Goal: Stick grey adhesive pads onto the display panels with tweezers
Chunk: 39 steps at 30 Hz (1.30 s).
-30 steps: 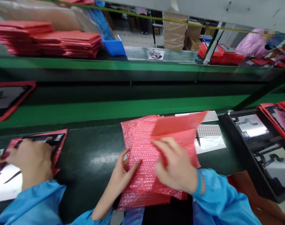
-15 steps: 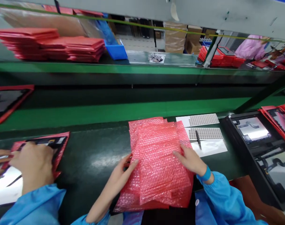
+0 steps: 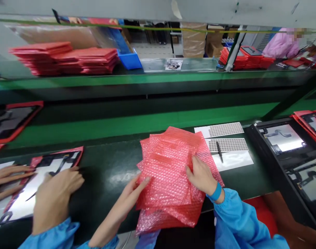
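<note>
Table (image 3: 111, 162) carries a loose pile of red bubble bags (image 3: 168, 183) at its near edge. The right hand (image 3: 203, 176) clamps bent fingers on a bag, while the left hand (image 3: 130, 195) lays its thumb over the pile's left edge, its grip unclear; rightward lies a black pen (image 3: 219, 152).

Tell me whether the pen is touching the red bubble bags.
Apart. The head view shows the pen lying on the paper sheets, with a strip of paper showing between it and the right edge of the bubble bags.
</note>
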Each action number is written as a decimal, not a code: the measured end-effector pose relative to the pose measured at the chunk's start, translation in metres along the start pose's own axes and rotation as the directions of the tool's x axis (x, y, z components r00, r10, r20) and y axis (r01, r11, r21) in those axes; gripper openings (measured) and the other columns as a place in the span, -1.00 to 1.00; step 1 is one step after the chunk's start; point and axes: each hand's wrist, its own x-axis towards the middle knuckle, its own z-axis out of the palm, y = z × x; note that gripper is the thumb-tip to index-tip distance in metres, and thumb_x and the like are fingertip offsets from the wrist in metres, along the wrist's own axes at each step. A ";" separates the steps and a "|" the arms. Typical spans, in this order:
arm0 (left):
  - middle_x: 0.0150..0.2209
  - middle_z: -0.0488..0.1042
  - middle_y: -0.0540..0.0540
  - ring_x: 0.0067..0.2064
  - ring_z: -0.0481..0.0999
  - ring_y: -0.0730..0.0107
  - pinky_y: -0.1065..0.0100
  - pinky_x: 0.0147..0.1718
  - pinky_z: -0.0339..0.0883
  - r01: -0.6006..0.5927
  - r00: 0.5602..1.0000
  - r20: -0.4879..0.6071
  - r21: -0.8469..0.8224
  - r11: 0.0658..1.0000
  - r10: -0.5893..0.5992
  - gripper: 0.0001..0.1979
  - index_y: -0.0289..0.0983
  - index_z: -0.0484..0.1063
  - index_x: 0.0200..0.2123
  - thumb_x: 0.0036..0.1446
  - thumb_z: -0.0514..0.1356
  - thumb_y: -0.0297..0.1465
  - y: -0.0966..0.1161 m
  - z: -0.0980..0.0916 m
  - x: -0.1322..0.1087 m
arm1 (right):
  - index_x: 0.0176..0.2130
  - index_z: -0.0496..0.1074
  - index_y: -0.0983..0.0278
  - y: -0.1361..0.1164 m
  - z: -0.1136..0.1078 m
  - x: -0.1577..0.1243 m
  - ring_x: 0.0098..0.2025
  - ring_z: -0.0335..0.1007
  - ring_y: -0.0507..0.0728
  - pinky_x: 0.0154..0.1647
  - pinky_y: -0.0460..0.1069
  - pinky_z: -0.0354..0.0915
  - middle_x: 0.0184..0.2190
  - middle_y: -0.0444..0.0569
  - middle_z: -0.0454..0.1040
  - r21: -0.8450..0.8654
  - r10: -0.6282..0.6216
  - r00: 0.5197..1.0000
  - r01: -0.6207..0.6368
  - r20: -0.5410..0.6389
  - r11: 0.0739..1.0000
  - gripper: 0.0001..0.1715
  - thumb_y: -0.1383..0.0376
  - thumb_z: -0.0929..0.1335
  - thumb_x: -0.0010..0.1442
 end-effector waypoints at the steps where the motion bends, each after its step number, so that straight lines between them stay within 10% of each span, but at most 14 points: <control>1: 0.06 0.65 -0.26 0.06 0.66 -0.04 0.20 -0.02 0.57 -0.004 1.000 -0.020 0.032 0.999 0.005 -0.24 -0.25 0.54 0.10 -0.04 0.45 0.12 0.001 -0.006 0.002 | -0.04 0.37 0.28 0.002 -0.006 0.000 0.00 0.51 0.34 0.07 0.20 0.40 -0.03 0.20 0.52 0.016 -0.034 0.999 0.034 0.015 0.999 -0.80 0.32 0.29 0.34; 6: 0.02 0.65 -0.35 -0.10 0.70 -0.04 0.10 -0.21 0.60 -0.022 0.998 -0.053 0.071 0.997 0.026 -0.13 -0.30 0.45 0.21 0.01 0.38 0.18 -0.002 -0.011 0.013 | 0.03 0.37 0.26 0.005 -0.021 0.006 0.01 0.51 0.30 0.08 0.16 0.42 -0.02 0.10 0.52 0.129 -0.052 0.998 0.048 0.034 0.991 -0.65 0.27 0.39 0.26; 13: 0.22 0.54 -0.31 0.21 0.55 -0.03 0.11 0.20 0.41 -0.164 0.986 -0.030 0.048 0.985 0.166 -0.10 -0.30 0.40 0.26 -0.06 0.48 0.03 -0.010 0.009 0.036 | 0.31 0.34 0.33 -0.006 -0.023 0.024 0.02 0.57 0.45 0.00 0.24 0.42 0.05 0.28 0.55 0.057 0.105 0.994 -0.103 -0.031 0.993 -0.18 -0.19 0.33 0.38; 20: 0.08 0.62 -0.30 0.03 0.66 0.06 0.21 0.01 0.51 -0.126 0.991 -0.047 -0.033 0.991 0.125 -0.18 -0.31 0.42 0.15 -0.08 0.49 0.02 -0.019 -0.008 0.026 | -0.30 0.60 0.27 0.046 -0.059 0.008 -0.37 0.52 0.19 -0.31 0.03 0.36 -0.43 -0.05 0.61 0.522 -0.042 0.982 -0.060 0.182 0.851 -0.56 -0.04 0.39 0.31; 24: -0.04 0.68 -0.30 -0.06 0.70 0.01 0.14 -0.06 0.55 -0.088 0.996 -0.008 -0.043 0.995 0.088 -0.09 -0.32 0.39 0.22 -0.12 0.51 0.02 -0.019 0.000 0.015 | -0.17 0.59 0.28 0.056 -0.037 -0.002 -0.21 0.61 0.26 -0.14 0.09 0.44 -0.24 0.08 0.69 0.574 0.171 0.979 -0.077 -0.112 0.815 -0.57 -0.01 0.37 0.33; 29: 0.23 0.55 -0.29 0.31 0.48 -0.12 0.08 0.28 0.35 -0.148 0.989 -0.023 -0.007 0.989 0.147 -0.19 -0.24 0.49 0.20 -0.01 0.42 0.11 -0.011 0.013 0.000 | -0.13 0.56 0.29 0.046 0.013 -0.014 -0.16 0.61 0.29 -0.09 0.12 0.44 -0.20 0.13 0.68 0.532 0.219 0.963 -0.106 -0.155 0.840 -0.53 -0.02 0.29 0.37; 33: 0.25 0.53 -0.29 0.36 0.42 -0.13 0.08 0.29 0.34 -0.134 0.990 -0.037 0.071 0.988 0.137 -0.16 -0.23 0.46 0.24 0.04 0.36 0.17 -0.007 0.010 -0.007 | -0.30 0.56 0.27 0.042 0.016 -0.024 -0.30 0.55 0.22 -0.25 0.03 0.40 -0.38 0.00 0.64 0.508 0.153 0.988 -0.120 -0.024 0.853 -0.51 -0.07 0.34 0.34; 39: -0.08 0.69 -0.30 -0.05 0.66 -0.05 0.15 -0.06 0.50 -0.063 0.995 -0.059 0.161 0.985 0.074 -0.24 -0.29 0.57 -0.09 -0.15 0.44 0.20 -0.015 -0.001 -0.001 | -0.51 0.48 0.27 0.059 -0.044 -0.027 -0.58 0.23 0.02 -0.53 -0.07 0.13 -0.64 -0.20 0.41 0.524 0.014 0.943 -0.197 0.331 0.829 -0.44 -0.11 0.48 0.23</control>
